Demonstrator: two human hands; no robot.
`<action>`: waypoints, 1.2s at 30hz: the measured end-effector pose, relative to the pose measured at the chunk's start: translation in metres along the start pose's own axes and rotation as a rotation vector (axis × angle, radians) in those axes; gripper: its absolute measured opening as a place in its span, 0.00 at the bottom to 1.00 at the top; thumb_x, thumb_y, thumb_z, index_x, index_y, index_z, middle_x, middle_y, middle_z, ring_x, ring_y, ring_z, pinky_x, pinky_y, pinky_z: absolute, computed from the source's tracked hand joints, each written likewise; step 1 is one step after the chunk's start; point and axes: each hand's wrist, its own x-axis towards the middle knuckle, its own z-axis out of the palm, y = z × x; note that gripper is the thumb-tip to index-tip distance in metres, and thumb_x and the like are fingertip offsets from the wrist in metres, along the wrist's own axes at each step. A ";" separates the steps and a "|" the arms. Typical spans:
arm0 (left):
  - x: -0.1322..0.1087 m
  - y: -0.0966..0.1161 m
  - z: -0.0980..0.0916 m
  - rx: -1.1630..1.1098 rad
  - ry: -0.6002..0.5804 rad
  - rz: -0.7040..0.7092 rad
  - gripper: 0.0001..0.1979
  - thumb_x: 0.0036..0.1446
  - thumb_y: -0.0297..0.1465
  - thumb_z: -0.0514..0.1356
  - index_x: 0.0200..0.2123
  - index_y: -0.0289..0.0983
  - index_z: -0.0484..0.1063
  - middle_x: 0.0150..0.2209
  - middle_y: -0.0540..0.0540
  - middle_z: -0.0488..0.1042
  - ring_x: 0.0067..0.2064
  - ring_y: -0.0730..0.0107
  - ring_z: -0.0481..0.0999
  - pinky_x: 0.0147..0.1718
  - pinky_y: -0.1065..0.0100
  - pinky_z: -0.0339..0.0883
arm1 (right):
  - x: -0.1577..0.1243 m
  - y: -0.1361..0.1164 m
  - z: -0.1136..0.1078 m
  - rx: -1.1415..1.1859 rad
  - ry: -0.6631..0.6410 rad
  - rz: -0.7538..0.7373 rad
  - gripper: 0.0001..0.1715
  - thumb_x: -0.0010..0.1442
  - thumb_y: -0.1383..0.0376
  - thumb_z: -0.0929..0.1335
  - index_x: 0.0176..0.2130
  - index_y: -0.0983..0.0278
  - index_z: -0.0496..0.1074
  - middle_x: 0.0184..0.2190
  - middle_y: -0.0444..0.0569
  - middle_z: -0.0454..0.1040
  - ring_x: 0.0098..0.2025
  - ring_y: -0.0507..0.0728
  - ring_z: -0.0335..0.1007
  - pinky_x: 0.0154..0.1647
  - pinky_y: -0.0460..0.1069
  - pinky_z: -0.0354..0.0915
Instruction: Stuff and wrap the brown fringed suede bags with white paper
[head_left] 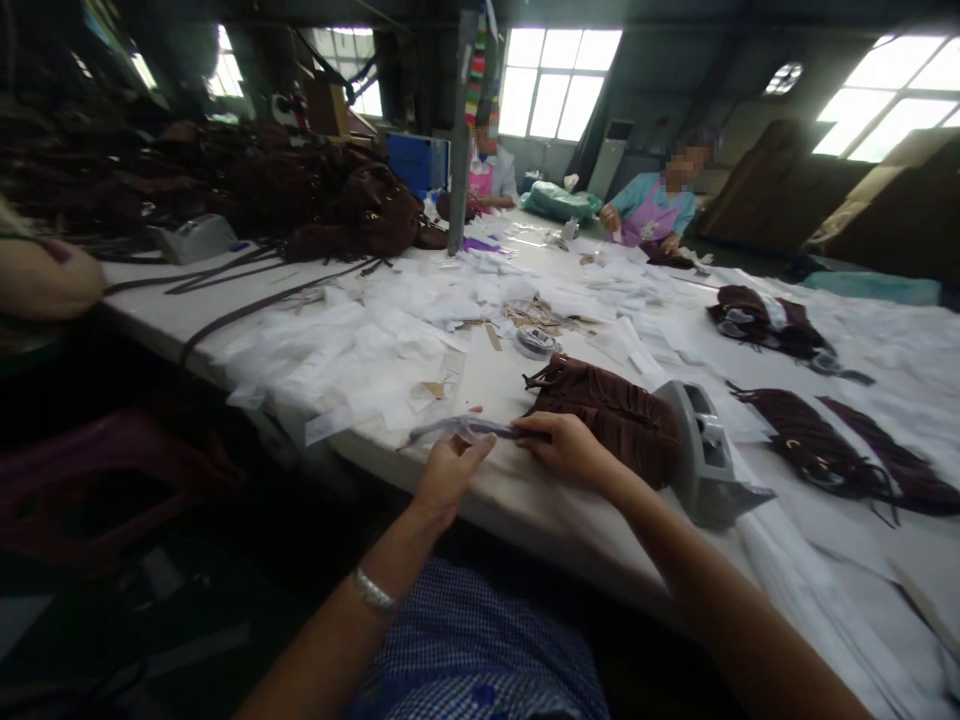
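Now a thin dark strap (429, 429), apparently wrapped in clear film, lies along the near edge of the table (491, 485); the left hand (448, 470) pinches it, nearly closed, the right hand (568, 447) grips its other end with curled fingers, and rightward come a brown bag (626, 415) and a grey tape dispenser (694, 455).

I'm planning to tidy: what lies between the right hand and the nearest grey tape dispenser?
The head view shows a brown gathered bundle between the right hand and tape dispenser.
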 end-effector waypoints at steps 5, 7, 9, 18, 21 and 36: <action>-0.005 0.014 -0.045 -0.296 0.228 -0.031 0.14 0.46 0.35 0.73 0.32 0.35 0.76 0.34 0.50 0.78 0.37 0.75 0.77 0.43 0.70 0.71 | -0.002 0.006 0.005 -0.079 0.041 -0.111 0.14 0.59 0.69 0.69 0.45 0.61 0.80 0.40 0.51 0.80 0.43 0.60 0.77 0.48 0.53 0.71; -0.004 0.019 -0.056 -0.333 0.271 0.002 0.15 0.44 0.34 0.74 0.34 0.35 0.76 0.35 0.50 0.78 0.37 0.76 0.77 0.43 0.70 0.72 | -0.001 0.006 0.005 -0.128 0.026 -0.127 0.14 0.60 0.68 0.69 0.45 0.61 0.79 0.40 0.51 0.80 0.42 0.60 0.77 0.48 0.54 0.71; -0.004 0.025 -0.060 -0.340 0.284 0.026 0.16 0.44 0.35 0.74 0.36 0.36 0.76 0.37 0.50 0.78 0.37 0.74 0.78 0.41 0.69 0.73 | 0.001 0.006 0.006 -0.162 0.009 -0.144 0.15 0.60 0.68 0.69 0.48 0.62 0.78 0.41 0.52 0.80 0.43 0.61 0.77 0.49 0.56 0.71; -0.008 0.045 -0.061 -0.193 0.268 0.175 0.14 0.49 0.37 0.71 0.38 0.38 0.77 0.38 0.50 0.78 0.38 0.71 0.80 0.39 0.69 0.73 | 0.018 -0.040 0.021 -0.113 0.055 -0.264 0.25 0.66 0.60 0.67 0.61 0.58 0.68 0.54 0.53 0.75 0.55 0.63 0.72 0.61 0.61 0.63; -0.009 0.048 -0.062 -0.203 0.274 0.181 0.14 0.48 0.37 0.72 0.38 0.39 0.79 0.40 0.49 0.78 0.40 0.72 0.78 0.41 0.70 0.72 | 0.031 -0.062 0.029 -0.005 0.044 -0.245 0.22 0.67 0.60 0.66 0.59 0.60 0.70 0.50 0.53 0.78 0.50 0.60 0.76 0.53 0.54 0.69; -0.029 0.071 -0.063 -0.096 0.270 0.246 0.19 0.50 0.35 0.71 0.46 0.40 0.78 0.37 0.50 0.80 0.38 0.74 0.77 0.43 0.72 0.69 | 0.047 -0.115 0.042 0.236 0.051 -0.187 0.10 0.61 0.64 0.71 0.43 0.61 0.80 0.39 0.46 0.82 0.40 0.56 0.78 0.43 0.46 0.69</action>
